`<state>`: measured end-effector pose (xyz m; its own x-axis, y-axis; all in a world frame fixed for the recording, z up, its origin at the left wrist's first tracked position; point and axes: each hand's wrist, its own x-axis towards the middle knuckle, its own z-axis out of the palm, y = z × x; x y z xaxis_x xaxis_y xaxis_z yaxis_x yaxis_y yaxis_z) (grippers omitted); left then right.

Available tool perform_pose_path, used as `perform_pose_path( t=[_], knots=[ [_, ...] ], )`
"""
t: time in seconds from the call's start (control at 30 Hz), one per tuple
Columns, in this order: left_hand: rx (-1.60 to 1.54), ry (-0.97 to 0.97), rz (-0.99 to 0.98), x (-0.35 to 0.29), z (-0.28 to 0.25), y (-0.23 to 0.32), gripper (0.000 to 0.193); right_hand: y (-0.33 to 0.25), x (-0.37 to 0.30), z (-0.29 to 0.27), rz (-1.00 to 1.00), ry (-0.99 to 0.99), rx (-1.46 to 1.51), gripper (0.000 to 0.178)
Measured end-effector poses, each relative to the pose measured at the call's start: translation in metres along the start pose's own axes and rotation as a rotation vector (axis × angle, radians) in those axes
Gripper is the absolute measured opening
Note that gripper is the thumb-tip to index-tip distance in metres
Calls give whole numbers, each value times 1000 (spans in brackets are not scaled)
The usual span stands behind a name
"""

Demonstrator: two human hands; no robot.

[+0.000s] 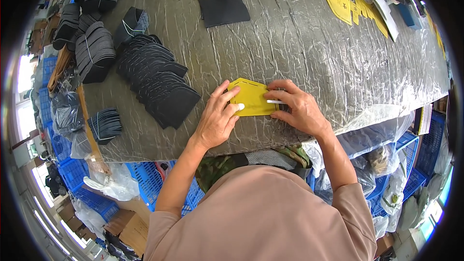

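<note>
A yellow pattern template (pixel 252 99) with slits along its upper edges lies near the front edge of the table, between my hands. My left hand (pixel 212 118) holds its left side, fingers on top and bent; a small white cover (pixel 240 107) shows at one fingertip. At the right side, my right hand (pixel 300 110) has its fingertips on the template and a slim white pen (pixel 275 101) between its fingers. Whether a piece lies under the template is hidden. To the left of my left hand is a fanned-out row of dark cut pieces (pixel 174 104).
One dark cut piece (pixel 224 9) lies farther back on the wrinkled, plastic-covered table (pixel 270 43). Tied stacks of dark pieces (pixel 95 50) stand at the left, with a small bundle (pixel 105 125) nearer me. Yellow templates (pixel 336 0) lie back right. Blue crates (pixel 145 181) sit below the edge.
</note>
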<state>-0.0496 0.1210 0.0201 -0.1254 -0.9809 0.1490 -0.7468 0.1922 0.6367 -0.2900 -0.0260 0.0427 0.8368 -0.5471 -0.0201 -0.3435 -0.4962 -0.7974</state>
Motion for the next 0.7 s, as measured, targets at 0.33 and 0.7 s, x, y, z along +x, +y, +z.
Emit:
perform_pose_path(
  t=[0.33,0.7],
  knots=[
    [291,42,48,12,22,36,22,-3,2,0,1,-4,-55,47],
    [653,117,3,21,58,62,12,12,16,-18,-20,15,142,25]
  ],
)
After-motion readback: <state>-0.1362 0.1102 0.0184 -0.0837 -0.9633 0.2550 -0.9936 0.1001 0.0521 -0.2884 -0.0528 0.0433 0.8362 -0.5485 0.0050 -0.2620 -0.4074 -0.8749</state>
